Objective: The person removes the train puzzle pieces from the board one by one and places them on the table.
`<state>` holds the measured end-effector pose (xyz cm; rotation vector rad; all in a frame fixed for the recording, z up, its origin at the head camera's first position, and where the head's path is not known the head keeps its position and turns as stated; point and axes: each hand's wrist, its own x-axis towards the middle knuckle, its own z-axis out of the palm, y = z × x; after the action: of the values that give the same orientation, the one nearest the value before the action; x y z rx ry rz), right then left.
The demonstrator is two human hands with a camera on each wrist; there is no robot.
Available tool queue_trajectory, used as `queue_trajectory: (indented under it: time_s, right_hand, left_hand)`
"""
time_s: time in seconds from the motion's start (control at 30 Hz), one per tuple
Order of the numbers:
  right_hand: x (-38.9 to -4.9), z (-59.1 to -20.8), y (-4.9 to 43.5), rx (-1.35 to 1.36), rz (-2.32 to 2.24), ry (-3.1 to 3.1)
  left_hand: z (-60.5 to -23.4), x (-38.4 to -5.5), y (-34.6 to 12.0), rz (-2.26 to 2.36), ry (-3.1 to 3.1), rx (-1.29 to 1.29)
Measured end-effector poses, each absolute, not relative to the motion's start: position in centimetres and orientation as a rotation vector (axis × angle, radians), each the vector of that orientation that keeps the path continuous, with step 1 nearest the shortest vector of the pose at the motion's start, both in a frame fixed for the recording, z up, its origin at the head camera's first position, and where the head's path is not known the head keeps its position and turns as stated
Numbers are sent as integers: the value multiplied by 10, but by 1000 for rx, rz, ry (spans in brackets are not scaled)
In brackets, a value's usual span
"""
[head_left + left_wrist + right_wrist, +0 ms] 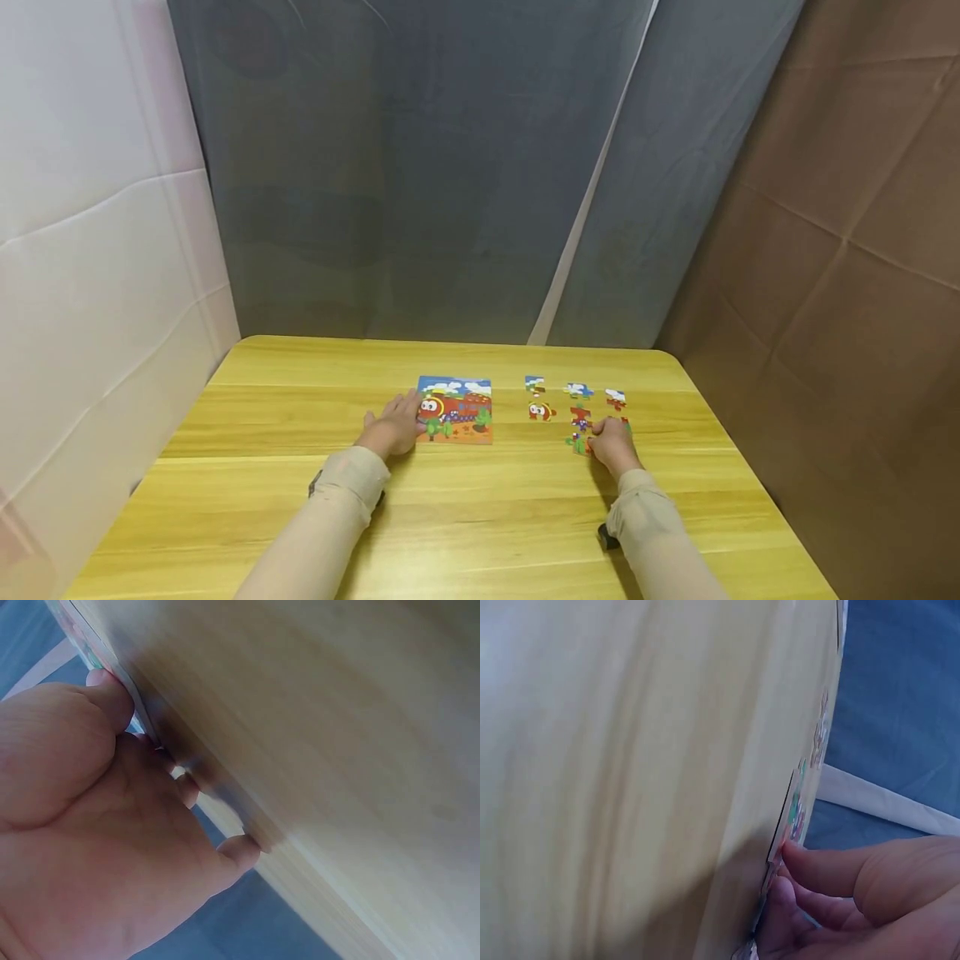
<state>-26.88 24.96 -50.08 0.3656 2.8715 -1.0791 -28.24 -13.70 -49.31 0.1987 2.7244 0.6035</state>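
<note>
A square puzzle picture (468,408) of a red cartoon train under a blue sky lies on the wooden table. My left hand (395,427) rests at its left edge with the fingers fairly straight; the left wrist view shows the thumb (112,697) against that edge. To the right lie several loose jigsaw pieces. My right hand (617,446) is over the lower right ones, thumb and index finger bent together on a puzzle piece (769,879), most of which the fingers hide. Beside it lies a green-and-orange piece (579,445). A train-face piece (540,411) sits apart to the left.
Further back are a sky-and-yellow piece (534,383), a cloud piece (578,391) and a white-and-red piece (616,398). The table (480,517) ends at a grey curtain (450,183), with a brown cloth (862,275) at the right and a white one (105,250) at the left.
</note>
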Motion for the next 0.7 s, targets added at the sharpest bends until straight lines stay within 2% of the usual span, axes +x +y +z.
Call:
queue_trajectory:
  time_s: [0.7]
  right_hand:
    - [-279, -498, 239, 389, -1169, 2858]
  left_hand:
    - [-493, -281, -138, 606, 2728, 194]
